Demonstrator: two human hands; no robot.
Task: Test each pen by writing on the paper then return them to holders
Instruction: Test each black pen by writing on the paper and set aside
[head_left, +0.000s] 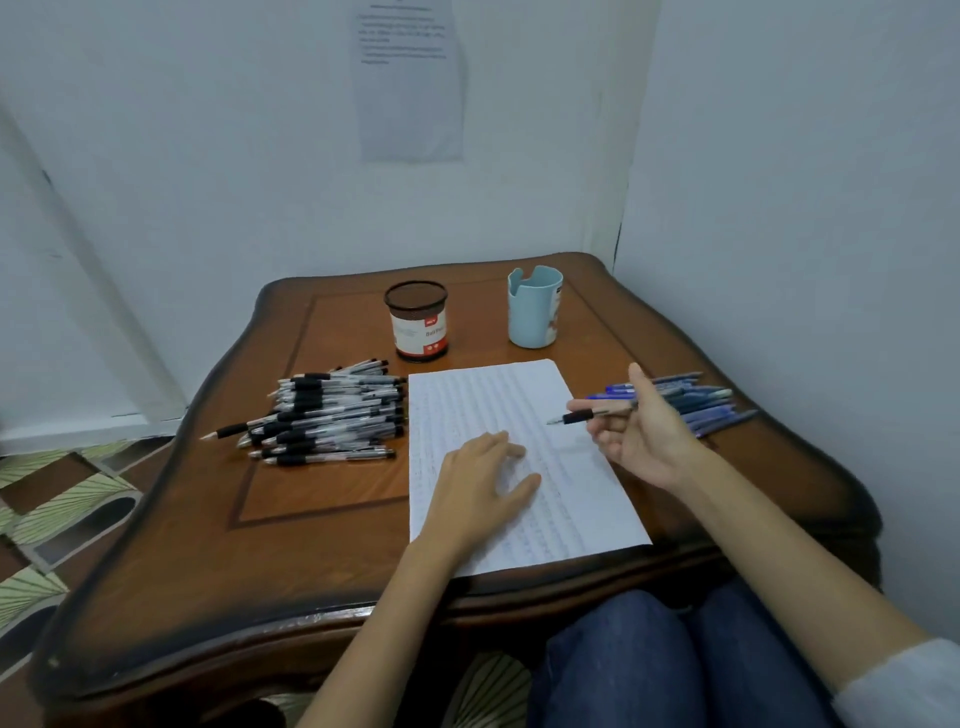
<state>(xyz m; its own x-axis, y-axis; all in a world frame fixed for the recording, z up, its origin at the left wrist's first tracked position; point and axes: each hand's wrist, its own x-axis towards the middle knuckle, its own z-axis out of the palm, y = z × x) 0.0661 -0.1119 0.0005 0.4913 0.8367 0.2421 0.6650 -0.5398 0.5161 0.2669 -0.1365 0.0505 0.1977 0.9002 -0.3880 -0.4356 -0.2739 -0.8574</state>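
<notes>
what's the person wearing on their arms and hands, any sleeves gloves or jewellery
Both the left hand and the right hand are bare: no gloves, rings or watch show. The left forearm is uncovered as far as the frame shows. On the right arm a pale grey sleeve begins near the elbow, at the picture's lower right corner.

**Dim, Cool Light; Soft, Bent Picture**

The room was dim and evenly lit, with a bluish-grey cast over the walls (208, 156). The left hand (480, 486) threw only a faint, soft-edged shadow on the paper (576, 499), and the polished table (332, 545) gave a dull sheen. Focus was soft throughout: the pen (592, 414) in the right hand (641, 439) looked fuzzy and the writing on the paper was illegible. Wide-angle distortion bowed the table's edges.
</notes>
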